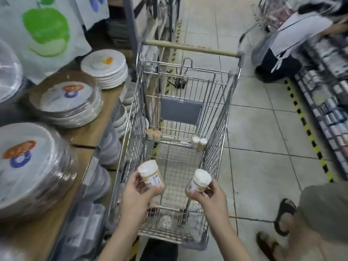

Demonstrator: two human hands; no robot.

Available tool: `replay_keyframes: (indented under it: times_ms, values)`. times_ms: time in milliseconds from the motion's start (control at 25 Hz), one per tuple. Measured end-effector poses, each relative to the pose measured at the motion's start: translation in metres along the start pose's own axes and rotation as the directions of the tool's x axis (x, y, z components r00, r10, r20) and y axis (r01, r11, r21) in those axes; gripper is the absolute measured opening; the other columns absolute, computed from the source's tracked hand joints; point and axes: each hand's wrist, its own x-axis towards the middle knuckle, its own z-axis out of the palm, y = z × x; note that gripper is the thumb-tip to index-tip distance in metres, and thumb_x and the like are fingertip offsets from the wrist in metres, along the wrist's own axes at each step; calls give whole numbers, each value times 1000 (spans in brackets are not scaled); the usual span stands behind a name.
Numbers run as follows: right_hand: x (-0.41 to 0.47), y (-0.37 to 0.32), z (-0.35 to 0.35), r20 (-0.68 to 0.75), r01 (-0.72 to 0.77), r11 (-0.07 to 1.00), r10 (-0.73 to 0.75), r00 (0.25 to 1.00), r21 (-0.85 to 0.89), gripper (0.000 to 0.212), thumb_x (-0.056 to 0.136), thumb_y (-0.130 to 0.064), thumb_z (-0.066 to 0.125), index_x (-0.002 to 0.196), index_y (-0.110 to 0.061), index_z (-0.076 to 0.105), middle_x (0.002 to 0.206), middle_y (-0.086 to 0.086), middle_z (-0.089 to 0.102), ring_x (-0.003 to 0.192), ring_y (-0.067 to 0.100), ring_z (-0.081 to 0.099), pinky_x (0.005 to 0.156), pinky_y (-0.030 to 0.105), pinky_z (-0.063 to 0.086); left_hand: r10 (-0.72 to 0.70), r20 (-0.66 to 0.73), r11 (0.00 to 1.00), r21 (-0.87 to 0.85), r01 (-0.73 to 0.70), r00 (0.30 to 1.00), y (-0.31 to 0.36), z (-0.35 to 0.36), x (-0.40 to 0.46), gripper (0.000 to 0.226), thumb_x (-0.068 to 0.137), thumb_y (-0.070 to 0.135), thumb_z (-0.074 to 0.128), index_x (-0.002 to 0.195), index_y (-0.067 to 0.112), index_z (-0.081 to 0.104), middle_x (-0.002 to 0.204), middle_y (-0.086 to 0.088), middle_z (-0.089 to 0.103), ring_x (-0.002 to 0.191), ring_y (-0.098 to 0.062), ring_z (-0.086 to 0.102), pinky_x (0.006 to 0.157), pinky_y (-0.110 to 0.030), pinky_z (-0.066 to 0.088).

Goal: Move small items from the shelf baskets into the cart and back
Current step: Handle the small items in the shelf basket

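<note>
Over the cart (222, 117), the left hand (136, 192) grips one jar (150, 173) and the right hand (207, 194) grips another jar (199, 180)

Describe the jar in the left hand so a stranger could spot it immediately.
Find the wire shopping cart in the aisle, beside the shelf of stacked plates. Two hands hold white-lidded jars over its near end. Yours is the jar gripped by the left hand, on the plate-shelf side, not the other jar in the right hand.
</note>
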Motion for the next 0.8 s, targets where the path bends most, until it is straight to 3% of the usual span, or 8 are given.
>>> replay_keyframes:
  times_ms: [160,280,440,560,800]
  values:
    - [98,21,29,-99,-75,996,70,993,-45,51,73,3,75,111,-24,57,104,-5,68,95,10,64,77,14,50,-26,60,995,96,20,998,-18,29,105,56,71,-2,76,114,24,51,104,10,62,94,-1,58,73,-14,42]
    - [167,50,41,-147,-167,983,154,977,-80,54,72,1,77,118,-18,55,107,-2,67,99,12,62,80,15,46,-77,73,985,158,65,994,-48,48,177,65,70,-1,78,125,19,48,115,2,61,102,-11,60,84,-20,45]
    - [255,101,53,-214,-254,951,215,953,-176,53,70,-7,81,113,-24,56,105,-6,66,104,16,62,92,32,46,-111,109,967,240,82,988,-102,79,265,67,69,-1,77,125,23,48,119,6,61,109,-13,57,96,-30,44]
    - [311,137,62,-271,-272,934,206,940,-231,58,73,-11,80,125,-16,55,107,-3,66,98,15,61,89,30,46,-114,120,962,263,79,986,-148,104,321,63,69,-7,76,117,24,48,109,7,61,102,-11,57,87,-19,43]
    - [394,199,78,-366,-223,950,131,921,-221,60,73,-5,78,128,-14,57,115,-2,67,104,15,62,92,27,48,-104,139,956,286,60,985,-233,144,403,64,64,-4,81,117,19,55,101,15,63,97,-12,61,86,-34,52]
